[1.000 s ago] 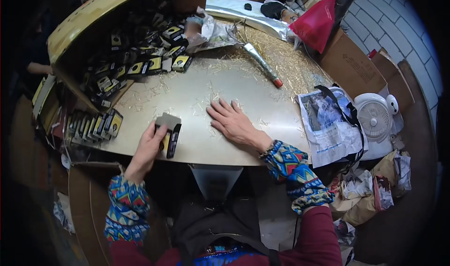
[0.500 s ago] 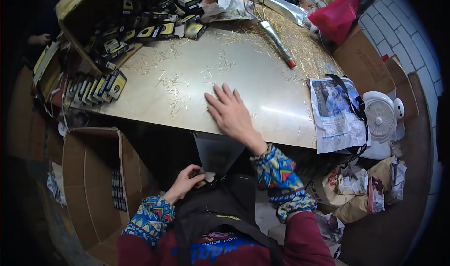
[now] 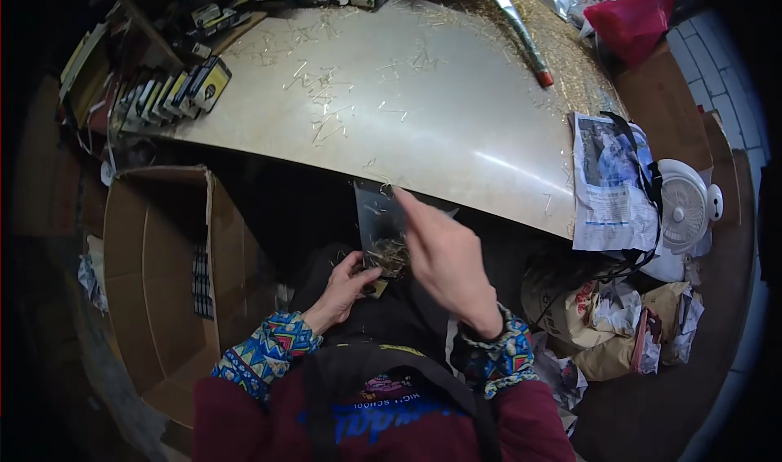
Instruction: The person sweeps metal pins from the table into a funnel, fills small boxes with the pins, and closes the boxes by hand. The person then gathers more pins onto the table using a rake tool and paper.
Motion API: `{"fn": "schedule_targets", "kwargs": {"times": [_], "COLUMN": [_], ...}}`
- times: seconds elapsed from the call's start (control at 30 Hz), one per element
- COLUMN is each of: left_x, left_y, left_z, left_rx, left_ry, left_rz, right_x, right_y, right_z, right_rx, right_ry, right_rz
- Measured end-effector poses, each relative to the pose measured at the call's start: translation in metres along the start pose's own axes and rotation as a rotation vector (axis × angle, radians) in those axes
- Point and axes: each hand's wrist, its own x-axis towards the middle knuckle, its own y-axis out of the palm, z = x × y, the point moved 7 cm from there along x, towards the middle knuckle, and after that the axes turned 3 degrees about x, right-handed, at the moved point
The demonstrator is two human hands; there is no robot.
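Note:
At the table's front edge, a metal chute (image 3: 373, 210) hangs down towards my lap. Bent gold-coloured wire pieces (image 3: 388, 254) lie bunched at its lower end. My left hand (image 3: 344, 293) is closed there, thumb and fingers around a small black-and-yellow box (image 3: 375, 289) that is mostly hidden. My right hand (image 3: 446, 262) is edge-on beside the chute, fingers stretched towards the table edge and touching nothing I can make out. A few wire pieces (image 3: 376, 175) rest on the edge just above the fingertips.
More wire pieces are scattered over the metal tabletop (image 3: 456, 112), heaped at the far right. A brush (image 3: 525, 43) lies by the heap. Small boxes (image 3: 183, 87) stand in a row at left. An open carton (image 3: 159, 283) is below them. Newspaper (image 3: 615, 193) and a white fan (image 3: 683, 205) are at right.
My right hand has drawn back from the tabletop to the chute at the front edge. Wire pieces now show in the chute. My left hand has moved slightly right and up.

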Motion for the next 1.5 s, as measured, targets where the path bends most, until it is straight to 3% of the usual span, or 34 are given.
{"fn": "schedule_targets", "kwargs": {"times": [0.03, 0.17, 0.27, 0.33, 0.4, 0.47, 0.53, 0.67, 0.7, 0.83, 0.93, 1.03, 1.13, 1.3, 1.5], "left_x": [-0.004, -0.014, -0.011, -0.006, -0.001, -0.002, -0.006, -0.005, -0.015, -0.032, -0.045, -0.051, -0.054, -0.052, -0.045], "left_y": [0.006, 0.017, 0.02, 0.02, 0.02, 0.019, 0.021, 0.004, 0.004, -0.029, -0.022, -0.001, 0.008, 0.018, 0.026], "left_z": [-0.004, -0.02, -0.019, -0.018, -0.017, -0.016, -0.022, -0.018, -0.028, -0.038, -0.055, -0.077, -0.095, -0.109, -0.117], "left_rx": [0.005, 0.654, 0.759, 0.824, 0.943, 0.962, 1.003, 1.035, 1.112, 1.009, 0.852, 0.838, 0.848, 0.834, 0.772], "left_ry": [0.034, 0.313, 0.304, 0.43, 0.547, 0.496, 0.497, 0.613, 0.737, 0.584, 0.709, 0.808, 0.865, 0.84, 0.736], "left_rz": [0.033, -0.012, -0.07, -0.121, -0.157, -0.161, -0.19, -0.216, -0.281, -0.306, -0.277, -0.179, -0.092, -0.139, -0.207], "right_x": [-0.001, -0.006, -0.02, -0.034, -0.049, -0.049, -0.043, -0.063, -0.059, -0.045, -0.045, -0.038, -0.033, -0.022, -0.012], "right_y": [-0.008, 0.02, 0.052, 0.07, 0.084, 0.081, 0.07, 0.099, 0.091, 0.061, 0.075, 0.074, 0.073, 0.037, 0.024], "right_z": [-0.001, -0.034, -0.042, -0.039, -0.036, -0.042, -0.041, -0.047, -0.047, -0.054, -0.054, -0.036, -0.051, -0.028, -0.015], "right_rx": [0.009, 0.027, -0.144, -0.101, 0.115, 0.207, 0.122, 0.17, 0.228, 0.452, 0.552, 0.531, 0.697, 0.288, 0.164], "right_ry": [-0.066, -0.114, -0.21, -0.244, -0.286, -0.233, -0.232, -0.193, -0.155, 0.006, 0.072, -0.057, 0.195, -0.12, -0.198], "right_rz": [-0.08, 0.044, -0.032, 0.049, 0.311, 0.299, 0.112, 0.362, 0.316, 0.158, 0.295, 0.168, 0.233, 0.1, 0.014]}}
